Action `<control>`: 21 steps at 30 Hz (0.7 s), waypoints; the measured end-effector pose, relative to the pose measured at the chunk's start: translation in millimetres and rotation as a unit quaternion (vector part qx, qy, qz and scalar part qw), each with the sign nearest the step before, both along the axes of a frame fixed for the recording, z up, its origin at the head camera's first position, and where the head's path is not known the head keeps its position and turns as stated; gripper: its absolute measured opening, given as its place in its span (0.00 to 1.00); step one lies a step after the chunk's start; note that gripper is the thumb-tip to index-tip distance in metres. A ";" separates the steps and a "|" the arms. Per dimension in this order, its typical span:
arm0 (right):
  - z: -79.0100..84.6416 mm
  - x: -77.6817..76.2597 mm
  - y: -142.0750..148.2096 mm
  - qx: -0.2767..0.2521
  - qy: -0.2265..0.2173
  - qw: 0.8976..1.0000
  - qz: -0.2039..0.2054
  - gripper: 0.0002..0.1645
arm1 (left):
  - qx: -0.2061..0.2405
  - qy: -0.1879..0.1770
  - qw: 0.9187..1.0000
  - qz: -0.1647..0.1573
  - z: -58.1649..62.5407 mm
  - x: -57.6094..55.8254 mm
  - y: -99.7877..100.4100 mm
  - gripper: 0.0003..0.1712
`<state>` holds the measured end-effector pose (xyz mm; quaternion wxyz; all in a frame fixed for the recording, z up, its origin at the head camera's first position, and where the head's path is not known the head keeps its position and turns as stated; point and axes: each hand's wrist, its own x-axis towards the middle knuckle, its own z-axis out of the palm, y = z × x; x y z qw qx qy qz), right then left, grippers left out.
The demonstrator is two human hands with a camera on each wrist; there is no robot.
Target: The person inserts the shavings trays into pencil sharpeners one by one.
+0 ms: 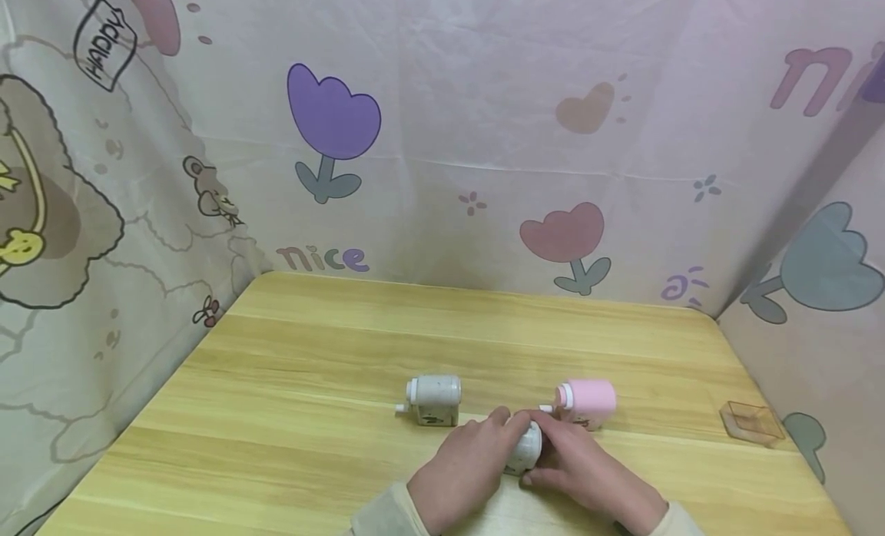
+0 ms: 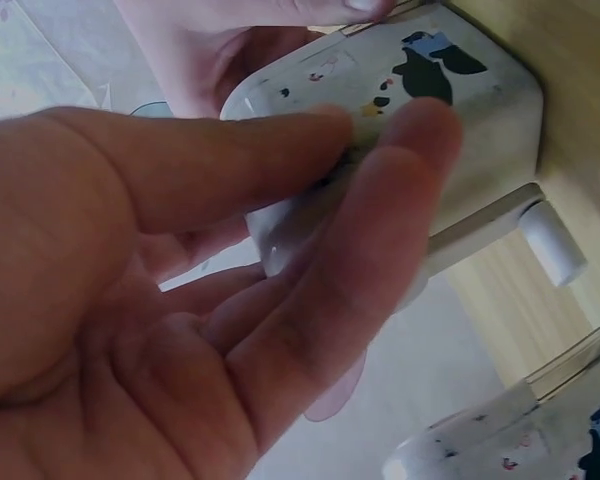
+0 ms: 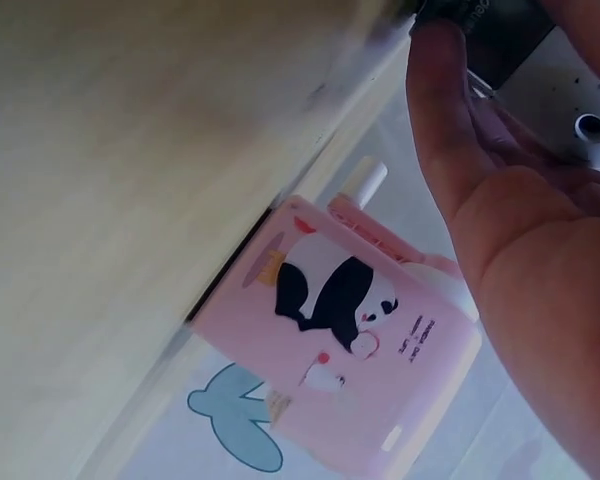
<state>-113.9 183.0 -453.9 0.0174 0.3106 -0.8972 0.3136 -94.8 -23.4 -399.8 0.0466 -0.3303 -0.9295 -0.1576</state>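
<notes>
A white crank pencil sharpener (image 1: 528,447) stands on the table between the two hands. My left hand (image 1: 472,468) grips it from the left, its thumb and fingers bent against the printed side in the left wrist view, where the sharpener's crank handle (image 2: 552,243) sticks out. My right hand (image 1: 588,472) holds it from the right, the thumb by a dark drawer (image 3: 500,45) at the bottom of one end. Much of the sharpener is hidden by the hands. Just behind the right hand stands a pink pencil sharpener (image 1: 593,398) with a panda print.
Another white pencil sharpener (image 1: 438,398) stands beyond the left hand, its crank pointing left. A clear orange-brown open box (image 1: 751,431) lies near the right edge of the wooden table (image 1: 290,390). Printed cloth (image 1: 442,137) hangs around the table's back and sides.
</notes>
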 end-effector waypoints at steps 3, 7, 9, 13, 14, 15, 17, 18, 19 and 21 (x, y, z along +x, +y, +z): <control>2.2 3.6 7.6 0.005 -0.004 1.000 -0.012 0.42 | 0.014 -0.005 1.000 -0.015 -1.9 -2.3 -2.6 0.31; 8.7 7.1 27.2 -0.010 -0.026 0.999 -0.020 0.37 | 0.031 0.002 0.999 -0.021 -4.2 -8.0 -5.6 0.30; 12.5 6.8 38.7 -0.025 -0.039 0.999 -0.022 0.30 | 0.043 0.005 0.999 -0.018 -4.5 -12.0 -6.3 0.30; 19.0 4.9 61.6 -0.028 -0.022 0.997 -0.065 0.20 | 0.063 0.017 0.998 -0.020 -4.3 -20.9 -5.3 0.30; 20.1 5.0 66.9 -0.025 -0.015 0.996 -0.085 0.18 | 0.066 0.019 0.997 -0.022 -4.5 -22.9 -4.7 0.29; 21.2 4.8 71.8 -0.020 -0.006 0.994 -0.105 0.16 | 0.067 0.021 0.997 -0.023 -4.8 -24.8 -4.1 0.29; 23.5 5.1 81.1 -0.008 0.005 0.989 -0.148 0.12 | 0.064 0.022 0.997 -0.024 -6.3 -28.4 -2.7 0.29; 24.7 5.4 85.4 -0.002 0.009 0.986 -0.168 0.10 | 0.064 0.018 0.998 -0.023 -7.1 -29.9 -2.2 0.30; 26.2 5.6 89.6 0.003 0.008 0.983 -0.186 0.09 | 0.063 0.016 0.998 -0.021 -8.1 -31.3 -1.7 0.30; 29.4 6.0 98.0 0.010 0.007 0.976 -0.217 0.07 | 0.065 0.010 0.998 -0.017 -9.4 -33.8 -0.9 0.31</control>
